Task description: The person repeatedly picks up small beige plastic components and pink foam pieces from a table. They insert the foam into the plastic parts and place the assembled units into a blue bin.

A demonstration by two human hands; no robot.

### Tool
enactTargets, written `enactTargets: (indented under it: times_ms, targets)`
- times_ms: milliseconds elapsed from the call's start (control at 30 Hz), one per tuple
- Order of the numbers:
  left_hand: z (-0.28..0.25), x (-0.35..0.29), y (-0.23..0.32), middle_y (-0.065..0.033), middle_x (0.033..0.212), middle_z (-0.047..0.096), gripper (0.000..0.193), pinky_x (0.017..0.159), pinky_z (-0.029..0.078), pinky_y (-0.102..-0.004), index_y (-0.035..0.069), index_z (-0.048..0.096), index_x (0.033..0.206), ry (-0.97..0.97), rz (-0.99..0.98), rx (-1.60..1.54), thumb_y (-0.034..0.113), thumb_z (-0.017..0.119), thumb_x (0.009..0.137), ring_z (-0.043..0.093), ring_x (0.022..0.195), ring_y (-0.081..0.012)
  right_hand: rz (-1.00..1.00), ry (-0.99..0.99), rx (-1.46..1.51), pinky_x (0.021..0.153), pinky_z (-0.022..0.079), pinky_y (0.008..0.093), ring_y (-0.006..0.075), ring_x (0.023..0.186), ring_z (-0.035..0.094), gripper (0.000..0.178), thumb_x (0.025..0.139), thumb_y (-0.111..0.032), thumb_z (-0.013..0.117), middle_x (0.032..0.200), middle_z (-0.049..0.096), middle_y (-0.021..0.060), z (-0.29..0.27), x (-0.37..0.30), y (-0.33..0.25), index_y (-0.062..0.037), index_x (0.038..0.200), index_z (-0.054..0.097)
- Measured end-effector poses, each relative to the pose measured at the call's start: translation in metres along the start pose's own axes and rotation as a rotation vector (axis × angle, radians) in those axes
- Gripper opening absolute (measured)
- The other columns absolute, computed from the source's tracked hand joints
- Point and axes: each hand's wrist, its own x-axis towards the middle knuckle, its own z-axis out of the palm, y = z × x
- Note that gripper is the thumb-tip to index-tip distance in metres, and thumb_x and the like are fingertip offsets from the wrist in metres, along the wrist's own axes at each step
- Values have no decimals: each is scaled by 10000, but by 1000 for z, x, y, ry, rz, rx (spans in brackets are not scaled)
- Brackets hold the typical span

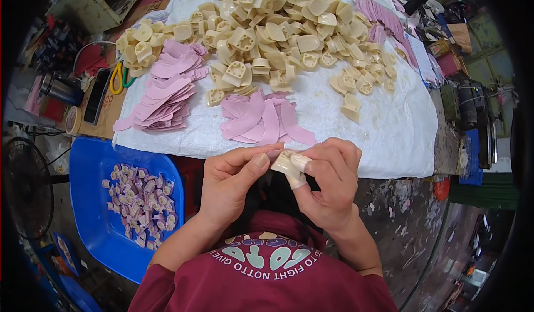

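Both my hands meet over my lap at the table's near edge. My left hand and my right hand pinch one cream plastic heel piece between the fingertips, with a strip of pink material just showing at its top. White finger covers sit on two fingers of my right hand. Just beyond lies a small fan of pink curved strips on the white cloth. A big heap of cream heel pieces fills the middle of the table.
A stack of pink strips lies at the left, more pink strips at the far right. A blue tray with several pink-covered pieces sits low at my left. Scissors, a phone and a tape roll lie at the table's left edge. A fan stands at the far left.
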Motion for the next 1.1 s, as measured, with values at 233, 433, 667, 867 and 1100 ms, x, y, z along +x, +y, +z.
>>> enactTargets:
  times_ms: [233, 433, 667, 867, 1100]
  targets:
    - [0, -2, -8, -132, 1121, 665, 256, 830, 478, -231, -37, 642, 1137, -26, -59, 26, 99, 596, 925, 609, 940, -100, 25, -120, -49, 764, 352, 398, 257, 853, 524, 222, 582, -57, 658, 824, 559, 59, -2, 3, -3, -57, 789, 577]
    - [-22, 14, 2, -174, 1139, 649, 257, 855, 493, -280, -52, 649, 1109, -155, -204, 102, 103, 603, 909, 623, 967, -151, 6, -166, 44, 762, 356, 398, 258, 821, 529, 198, 579, -32, 640, 802, 559, 63, 0, 4, 13, -52, 763, 569]
    - [-20, 35, 13, -107, 898, 654, 30, 757, 497, -271, -5, 639, 829, -391, -191, 231, -26, 661, 825, 612, 821, -130, -60, -152, 140, 739, 364, 386, 252, 790, 537, 197, 586, -14, 650, 780, 565, 53, 7, -1, 16, -45, 767, 578]
    - [-30, 50, 19, -95, 936, 649, 54, 690, 489, -252, -19, 647, 856, -417, -348, 304, 28, 668, 843, 604, 784, -122, 167, -206, 292, 722, 376, 362, 249, 777, 528, 200, 621, -1, 701, 794, 577, 58, 18, -8, 16, -49, 787, 599]
    - [-19, 28, 0, -113, 1028, 641, 209, 720, 494, -269, 3, 681, 1050, -275, -54, 9, 103, 661, 867, 607, 848, -141, 737, -69, 892, 702, 438, 258, 123, 800, 553, 202, 710, -88, 782, 799, 595, 26, 21, -18, 16, -26, 821, 624]
